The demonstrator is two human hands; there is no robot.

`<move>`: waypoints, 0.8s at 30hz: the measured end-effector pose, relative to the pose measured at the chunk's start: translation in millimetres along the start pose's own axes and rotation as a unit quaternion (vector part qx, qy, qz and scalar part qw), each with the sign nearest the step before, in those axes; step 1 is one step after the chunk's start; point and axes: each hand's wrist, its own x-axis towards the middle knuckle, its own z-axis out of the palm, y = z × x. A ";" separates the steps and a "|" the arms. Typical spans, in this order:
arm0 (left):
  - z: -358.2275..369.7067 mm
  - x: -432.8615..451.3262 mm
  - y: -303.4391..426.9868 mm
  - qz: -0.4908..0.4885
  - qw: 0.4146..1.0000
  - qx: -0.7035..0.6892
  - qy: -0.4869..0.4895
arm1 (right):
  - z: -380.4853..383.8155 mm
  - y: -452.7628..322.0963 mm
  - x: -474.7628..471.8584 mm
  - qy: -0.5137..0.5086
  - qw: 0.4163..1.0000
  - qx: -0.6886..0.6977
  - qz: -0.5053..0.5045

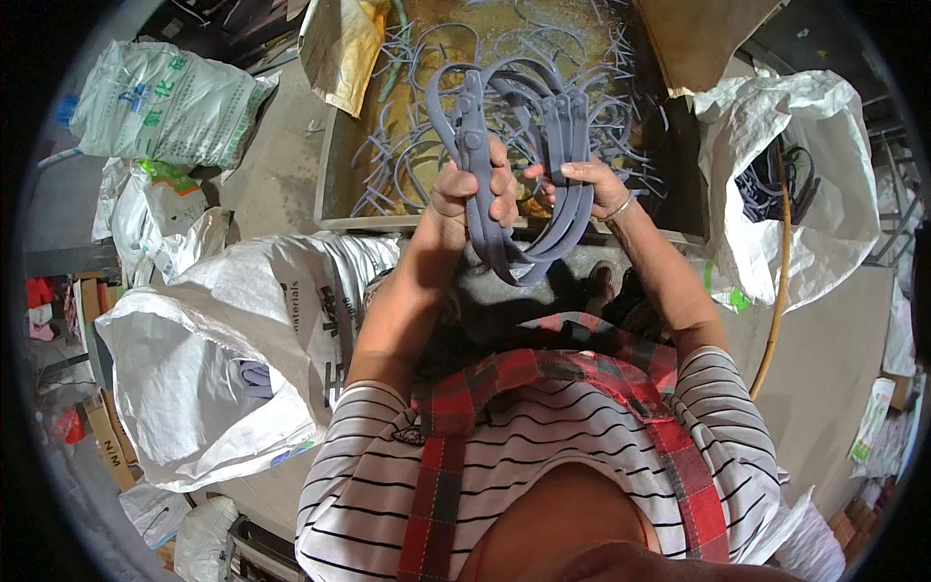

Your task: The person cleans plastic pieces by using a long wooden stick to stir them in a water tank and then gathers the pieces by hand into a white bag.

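Observation:
Before my chest I hold several grey-violet moulded straps (574, 138), bent into loops, probably rubber or soft plastic. My left hand (476, 185) is wrapped around the strap (473, 127) at the left, whose thick end with round studs points up. Fingers and thumb of my right hand (593, 185) pinch the loops on the right side. The curved bottoms of the loops hang below both hands, over my lap. Behind them lies a shallow metal-edged tray (509, 227) with thin grey-violet offcut strips (414, 156) strewn over its brownish bottom.
At the left an open white woven sack (174, 313) holds rolled grey straps (256, 378). Another white sack (814, 254) at the right contains dark straps (778, 182), with a thin bamboo stick (780, 291) leaning across it. A full printed bag (167, 102) stands at the upper left. Cardboard (698, 40) flanks the tray.

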 end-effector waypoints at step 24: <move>-35.2 14.1 16.6 0.072 0.926 0.228 0.291 | 18.4 -16.7 -10.1 0.415 0.726 -0.501 -0.224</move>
